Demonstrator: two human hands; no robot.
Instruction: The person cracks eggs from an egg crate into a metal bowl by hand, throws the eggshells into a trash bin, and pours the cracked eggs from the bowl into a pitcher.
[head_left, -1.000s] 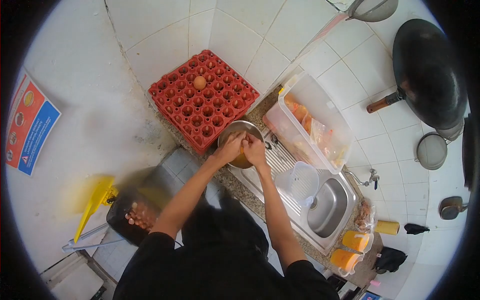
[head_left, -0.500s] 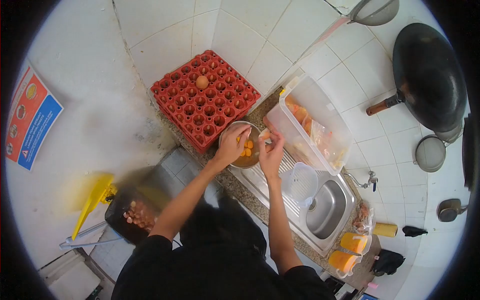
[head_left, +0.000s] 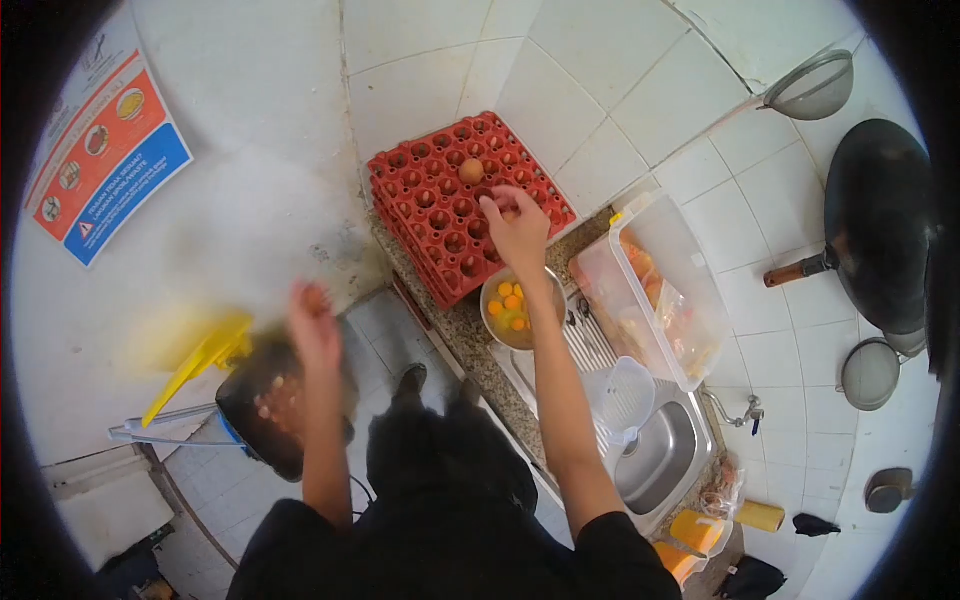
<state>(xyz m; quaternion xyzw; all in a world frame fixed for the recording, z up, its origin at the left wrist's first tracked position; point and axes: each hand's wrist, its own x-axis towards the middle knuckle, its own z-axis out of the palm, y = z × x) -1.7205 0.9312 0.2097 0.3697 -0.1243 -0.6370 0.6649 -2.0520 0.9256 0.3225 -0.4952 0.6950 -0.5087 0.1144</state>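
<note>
My left hand [head_left: 316,330] is out to the left, blurred, above the black bin [head_left: 290,440]. Its fingers are closed around a brownish eggshell [head_left: 314,298]. Over the stacked red egg trays [head_left: 440,215] reaches my right hand [head_left: 520,228], fingers curved and apart. A single brown egg [head_left: 471,171] sits in the top tray just beyond those fingertips, not touched. Below the right wrist, a round metal bowl [head_left: 540,340] holds several yolks [head_left: 513,302] in clear egg white. Part of the bowl is hidden by the right forearm.
Eggshells lie in the bin beside a yellow lid [head_left: 200,362]. Right of the bowl are a clear plastic container [head_left: 690,300] with bagged food, a metal sink [head_left: 660,455] and a translucent plastic vessel [head_left: 628,395]. A wok [head_left: 875,230] and strainers [head_left: 870,375] hang on the wall.
Both hands have left the bowl: the left went out over the bin with eggshell, the right up to the egg trays. The view has shifted, and the yolks are more exposed.
</note>
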